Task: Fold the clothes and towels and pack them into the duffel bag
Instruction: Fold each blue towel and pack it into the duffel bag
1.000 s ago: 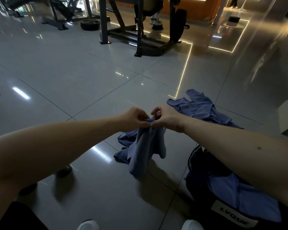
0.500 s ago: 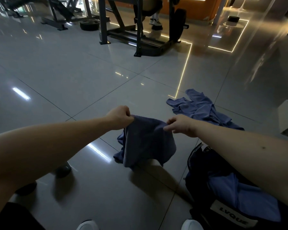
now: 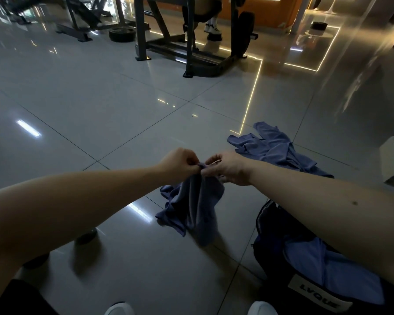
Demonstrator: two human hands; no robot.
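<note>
- The left hand (image 3: 180, 163) and right hand (image 3: 228, 168) meet in front of the person. Each grip is closed in a fingertip pinch on the top edge of a blue-grey towel (image 3: 198, 205), and the knuckles almost touch.
- Bringing the two pinched points together likely doubles the towel on itself, so gravity drops the fold straight without a flat surface under it.
- The towel hangs limp in soft vertical folds, matte and thin. Its lower end is down by the floor (image 3: 100, 98); I cannot tell whether the crumpled blue folds to its left are part of it or a separate piece.
- A loose blue garment (image 3: 271, 148) lies rumpled on the floor beyond the right hand, apparently waiting to be folded.
- The duffel bag (image 3: 266, 223) sits open on the floor under the right forearm, close enough to drop things in. It is dark and soft-walled, with a white label (image 3: 314, 292).
- Lighter blue cloth (image 3: 323, 269) is already inside the bag, so packing looks partly done.
- The floor is glossy tile that mirrors the lights, hard and slick against the soft fabric.
</note>
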